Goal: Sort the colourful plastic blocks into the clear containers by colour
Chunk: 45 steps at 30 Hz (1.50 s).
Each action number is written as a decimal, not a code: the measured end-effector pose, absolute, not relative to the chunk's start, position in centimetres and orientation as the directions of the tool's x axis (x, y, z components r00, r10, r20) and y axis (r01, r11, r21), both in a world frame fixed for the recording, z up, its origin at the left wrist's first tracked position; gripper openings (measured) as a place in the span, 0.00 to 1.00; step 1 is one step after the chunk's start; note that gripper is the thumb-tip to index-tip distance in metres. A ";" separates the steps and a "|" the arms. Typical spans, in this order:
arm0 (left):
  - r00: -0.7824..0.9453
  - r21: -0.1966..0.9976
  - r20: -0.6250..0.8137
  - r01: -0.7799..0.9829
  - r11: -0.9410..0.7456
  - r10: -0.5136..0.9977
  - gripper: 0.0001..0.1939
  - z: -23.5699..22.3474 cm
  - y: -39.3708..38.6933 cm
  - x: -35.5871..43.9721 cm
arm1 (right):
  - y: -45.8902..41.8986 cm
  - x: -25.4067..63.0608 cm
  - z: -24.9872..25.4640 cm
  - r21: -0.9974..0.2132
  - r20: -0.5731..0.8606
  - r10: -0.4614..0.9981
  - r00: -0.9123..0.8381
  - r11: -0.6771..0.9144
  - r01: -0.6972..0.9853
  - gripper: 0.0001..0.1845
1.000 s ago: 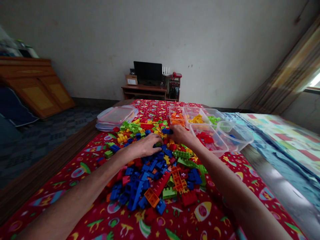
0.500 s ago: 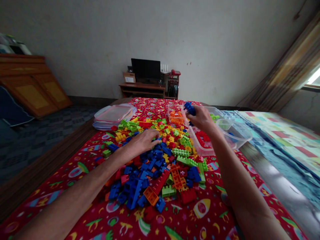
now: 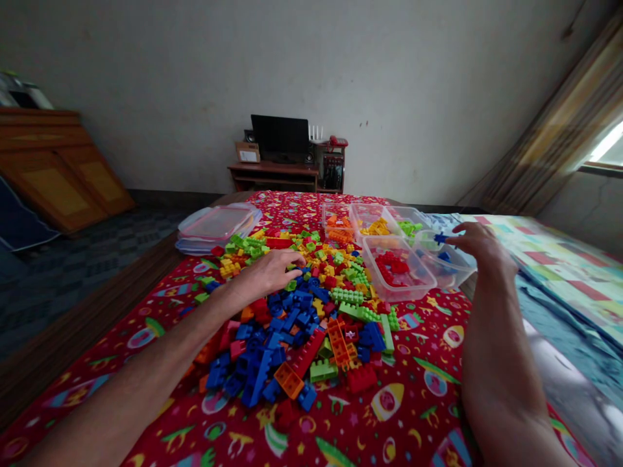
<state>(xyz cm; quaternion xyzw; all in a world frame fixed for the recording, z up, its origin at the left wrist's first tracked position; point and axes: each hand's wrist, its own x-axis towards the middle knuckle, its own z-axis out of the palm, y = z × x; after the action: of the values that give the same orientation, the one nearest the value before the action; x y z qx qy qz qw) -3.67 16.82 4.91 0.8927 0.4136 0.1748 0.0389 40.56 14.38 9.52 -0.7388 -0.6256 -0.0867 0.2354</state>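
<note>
A heap of mixed plastic bricks [image 3: 302, 311] in blue, red, green, yellow and orange lies on a red patterned cloth [image 3: 418, 389]. My left hand [image 3: 267, 272] rests on the far part of the heap, fingers together and curled down over the bricks; what they hold, if anything, is hidden. My right hand [image 3: 479, 246] hovers over a clear tub [image 3: 455, 267] with blue bricks in it, fingers stretched out. A small blue brick [image 3: 440, 239] is just off its fingertips. Beside it stands a clear tub of red bricks [image 3: 413, 290].
Clear tubs of orange [image 3: 327, 220], yellow [image 3: 360, 217] and green bricks [image 3: 422, 219] stand behind. Stacked clear lids [image 3: 219, 224] lie at the left. A wooden edge [image 3: 97, 311] runs along the left, a patchwork quilt [image 3: 559, 259] along the right. Far back is a desk with a monitor [image 3: 280, 137].
My right hand picked up blue bricks from the heap, lifted them and swung right to the blue tub, where its fingers have spread. My left hand has stayed on the heap.
</note>
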 end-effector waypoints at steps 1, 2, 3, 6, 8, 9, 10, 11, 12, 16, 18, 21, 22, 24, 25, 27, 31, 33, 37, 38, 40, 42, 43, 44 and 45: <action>0.587 0.219 0.296 0.726 -0.652 0.753 0.10 5.0 17.0 -4.0 | 14.3 40.1 9.9 -0.258 0.406 0.878 0.256 -0.158 0.953 0.10; 0.575 0.218 0.316 0.730 -0.648 0.754 0.11 5.1 17.3 -4.4 | 14.1 39.5 10.5 -0.288 0.392 0.859 0.330 -0.226 0.931 0.11; 0.561 0.212 0.338 0.737 -0.642 0.755 0.11 5.2 17.6 -4.8 | 13.9 38.7 11.2 -0.315 0.396 0.841 0.370 -0.254 0.915 0.11; 0.526 0.177 0.377 0.767 -0.616 0.763 0.13 5.0 18.6 -6.0 | 13.2 35.5 13.7 -0.350 0.506 0.783 0.362 -0.197 0.916 0.13; 0.525 0.171 0.371 0.772 -0.612 0.766 0.16 4.5 19.2 -6.4 | 13.0 32.6 14.9 -0.353 0.584 0.742 0.330 -0.134 0.926 0.14; 0.537 0.174 0.360 0.764 -0.621 0.763 0.18 4.1 19.4 -6.5 | 13.1 30.9 15.1 -0.343 0.611 0.742 0.277 -0.067 0.937 0.14; 0.559 0.178 0.346 0.749 -0.638 0.753 0.20 3.6 19.6 -6.4 | 13.2 29.0 15.1 -0.326 0.634 0.747 0.200 0.024 0.945 0.14; 0.587 0.182 0.330 0.729 -0.660 0.739 0.22 3.1 19.8 -6.3 | 13.4 27.1 14.8 -0.315 0.627 0.772 0.101 0.133 0.940 0.14; 0.614 0.184 0.313 0.709 -0.680 0.725 0.24 2.6 19.9 -6.1 | 13.6 25.1 14.1 -0.297 0.592 0.806 -0.012 0.232 0.926 0.14; 0.672 0.171 0.282 0.668 -0.725 0.685 0.23 1.3 19.9 -5.5 | 14.4 18.3 9.9 -0.159 0.298 0.873 -0.386 0.444 0.882 0.13; 0.672 0.165 0.308 0.660 -0.733 0.674 0.20 1.2 19.6 -5.5 | 14.4 16.4 7.7 -0.090 0.199 0.853 -0.483 0.507 0.857 0.13; 0.630 0.169 0.360 0.681 -0.712 0.688 0.16 1.4 19.4 -5.6 | 14.1 15.6 5.6 -0.023 0.099 0.818 -0.566 0.571 0.821 0.15; 0.613 0.175 0.367 0.693 -0.699 0.700 0.15 1.5 19.4 -5.5 | 14.1 15.7 5.2 -0.021 0.096 0.807 -0.583 0.587 0.809 0.16; 0.576 0.201 0.381 0.711 -0.673 0.723 0.13 1.8 19.4 -5.3 | 14.2 16.0 4.7 -0.063 0.141 0.789 -0.598 0.610 0.790 0.18; 0.554 0.222 0.395 0.716 -0.662 0.732 0.13 2.0 19.4 -5.1 | 14.4 16.2 4.6 -0.102 0.170 0.789 -0.590 0.610 0.786 0.19; 0.501 0.275 0.432 0.719 -0.638 0.750 0.14 2.5 19.4 -4.9 | 14.8 16.4 4.7 -0.191 0.215 0.807 -0.550 0.587 0.787 0.22; 0.396 0.536 0.393 0.635 -0.556 0.830 0.17 4.1 18.8 -4.6 | 15.1 16.3 5.6 -0.321 0.274 0.842 -0.465 0.536 0.781 0.25; 0.392 0.710 0.307 0.513 -0.483 0.867 0.21 4.8 18.2 -4.4 | 15.0 16.0 6.0 -0.386 0.346 0.833 -0.431 0.545 0.744 0.25; 0.401 0.840 0.252 0.362 -0.405 0.881 0.25 5.7 17.0 -3.5 | 14.6 15.2 6.2 -0.468 0.428 0.798 -0.425 0.598 0.651 0.24; 0.406 0.842 0.250 0.358 -0.404 0.879 0.25 5.8 16.8 -3.2 | 14.5 15.1 6.1 -0.474 0.433 0.793 -0.429 0.605 0.640 0.24; 0.427 0.835 0.240 0.368 -0.410 0.872 0.24 5.7 16.7 -3.0 | 14.6 15.0 6.1 -0.494 0.433 0.804 -0.407 0.590 0.639 0.19; 0.439 0.826 0.236 0.380 -0.418 0.867 0.24 5.6 17.0 -3.2 | 15.0 15.2 6.1 -0.538 0.421 0.837 -0.349 0.541 0.646 0.15; 0.437 0.823 0.238 0.384 -0.419 0.868 0.24 5.5 17.3 -3.5 | 15.2 15.4 6.1 -0.565 0.409 0.854 -0.321 0.513 0.646 0.14; 0.430 0.818 0.243 0.391 -0.422 0.870 0.24 5.5 17.6 -3.8 | 15.4 15.6 6.1 -0.589 0.396 0.869 -0.296 0.487 0.645 0.13; 0.418 0.805 0.256 0.408 -0.432 0.871 0.23 5.5 17.8 -4.2 | 15.6 15.8 6.1 -0.607 0.384 0.883 -0.271 0.463 0.646 0.12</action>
<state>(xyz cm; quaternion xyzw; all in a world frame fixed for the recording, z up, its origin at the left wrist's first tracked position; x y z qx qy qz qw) -4.25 17.83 5.53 0.7724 0.4140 0.3456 0.3356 15.77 15.60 6.12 -0.4904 -0.7793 0.1680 0.3520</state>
